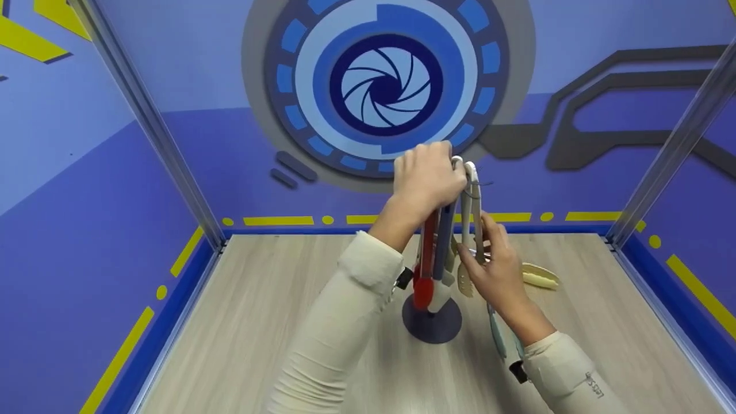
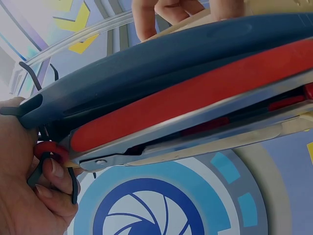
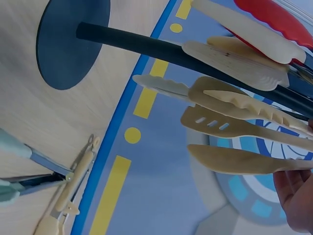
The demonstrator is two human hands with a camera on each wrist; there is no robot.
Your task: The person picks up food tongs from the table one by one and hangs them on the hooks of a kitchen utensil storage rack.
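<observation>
My left hand (image 1: 425,175) grips the hooked top of a dark utensil stand (image 1: 432,329), fingers curled by the hooks and the red loop of the red tongs (image 2: 195,100). Beside these hang blue-handled tongs (image 2: 161,68) and several pale tongs. On the stand's right side, my right hand (image 1: 500,267) pinches beige spatula-ended tongs (image 3: 230,159), one blade slotted and the other solid. Their upper ends reach the hooks in the head view. The right wrist view shows only part of the right hand, at its right edge.
Cream tongs (image 1: 540,277) lie on the wooden table (image 1: 276,322) to the right. Nearer to me, partly behind the right forearm, are green tongs (image 1: 497,333). Patterned blue panels (image 1: 201,155) with metal corner posts surround the back and sides.
</observation>
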